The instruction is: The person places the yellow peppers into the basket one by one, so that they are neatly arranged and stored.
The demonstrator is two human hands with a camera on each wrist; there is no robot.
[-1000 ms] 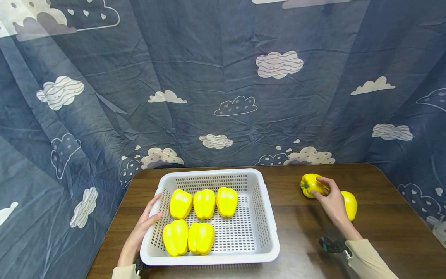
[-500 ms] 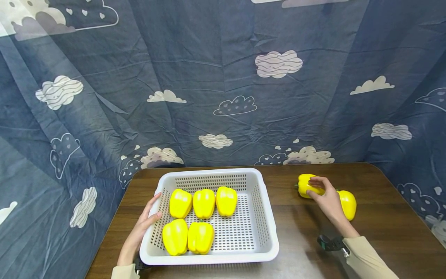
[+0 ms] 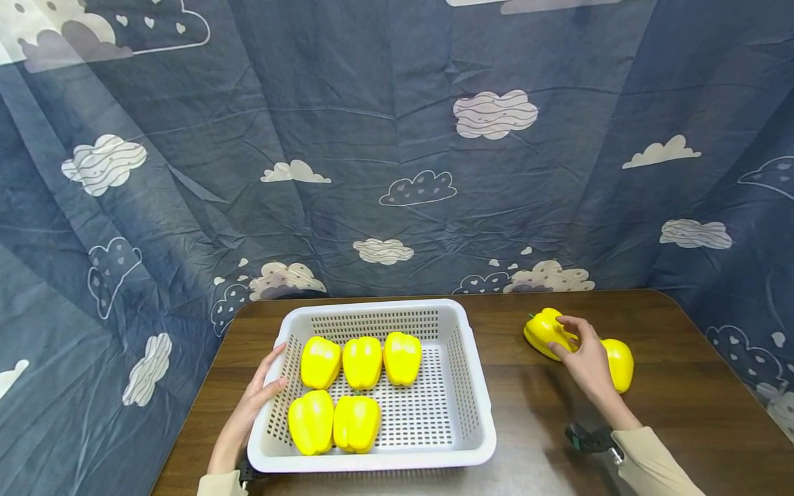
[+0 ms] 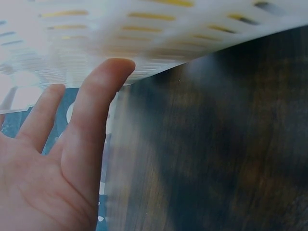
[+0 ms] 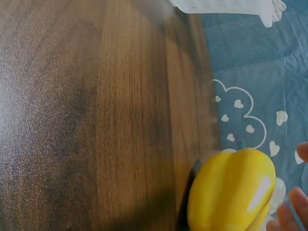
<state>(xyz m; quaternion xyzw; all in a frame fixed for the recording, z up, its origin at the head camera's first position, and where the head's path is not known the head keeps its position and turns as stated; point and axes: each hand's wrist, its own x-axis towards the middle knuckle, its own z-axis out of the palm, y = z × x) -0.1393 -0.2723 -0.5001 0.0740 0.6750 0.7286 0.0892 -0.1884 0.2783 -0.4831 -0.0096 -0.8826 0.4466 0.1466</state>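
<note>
In the head view my left hand [image 3: 250, 406] lies along the left side of a white perforated basket [image 3: 482, 413], fingers extended and thumb against its wall. The left wrist view shows the thumb [image 4: 91, 106] touching the slotted plastic. Several yellow bell peppers [image 3: 321, 362] sit inside the basket in two rows. To the right, my right hand [image 3: 586, 358] is at a yellow bell pepper [image 3: 546, 333] on the table, fingers and thumb spread at its right end. In the right wrist view that pepper [image 5: 231, 192] shows beside the fingertips [image 5: 299, 202], with a gap between them.
Another yellow bell pepper [image 3: 620, 365] lies on the brown wooden table [image 3: 701, 399], partly behind my right hand. Behind the table's back edge hangs a dark blue cloth [image 3: 347, 103] with cloud prints. The basket's right part shows bare slotted floor.
The pepper at my right hand has turned, its stem going from facing forward to pointing left and back, and shifted slightly left. My left hand and the basket have stayed in place.
</note>
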